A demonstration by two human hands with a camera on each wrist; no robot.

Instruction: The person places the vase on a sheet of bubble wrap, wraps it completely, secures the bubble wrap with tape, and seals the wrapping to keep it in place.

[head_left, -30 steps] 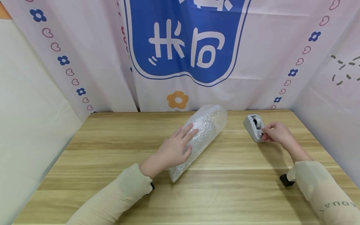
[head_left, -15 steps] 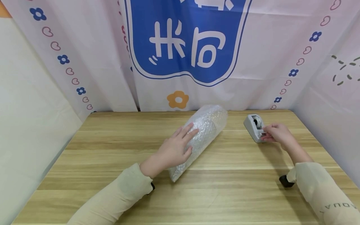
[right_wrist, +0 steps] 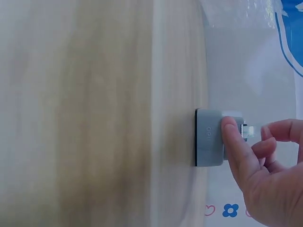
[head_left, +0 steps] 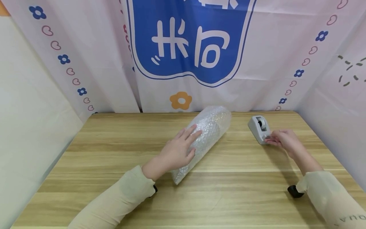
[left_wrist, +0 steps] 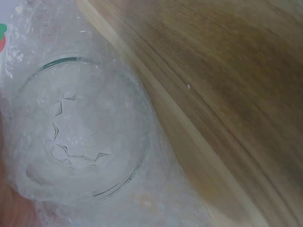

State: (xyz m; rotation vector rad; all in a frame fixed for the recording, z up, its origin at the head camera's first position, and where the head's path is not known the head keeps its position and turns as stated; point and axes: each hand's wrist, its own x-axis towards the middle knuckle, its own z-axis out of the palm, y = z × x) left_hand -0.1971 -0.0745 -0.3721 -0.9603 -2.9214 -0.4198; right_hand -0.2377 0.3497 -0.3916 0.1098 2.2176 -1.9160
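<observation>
My left hand (head_left: pixel 175 150) rests with spread fingers on a roll of clear bubble wrap (head_left: pixel 213 125), which lies slantwise on the table. Through the wrap's end in the left wrist view shows the round base of a clear glass vessel (left_wrist: pixel 90 127); its full shape is hidden. To the right, a grey tape dispenser (head_left: pixel 255 128) holds a small roll of clear tape. My right hand (head_left: pixel 286 140) is at the dispenser's front. Its thumb and a finger pinch the short free end of the tape (right_wrist: pixel 250 132), while another finger (right_wrist: pixel 232 132) touches the dispenser's front.
A wooden table (head_left: pixel 114 140) lies under both hands. Behind it hangs a white cloth (head_left: pixel 257 63) with a blue printed badge, and pale walls stand at both sides.
My right hand has shifted slightly right and toward me, its fingers drawing back at the dispenser's front. The left hand and the bubble-wrapped roll stay in place.
</observation>
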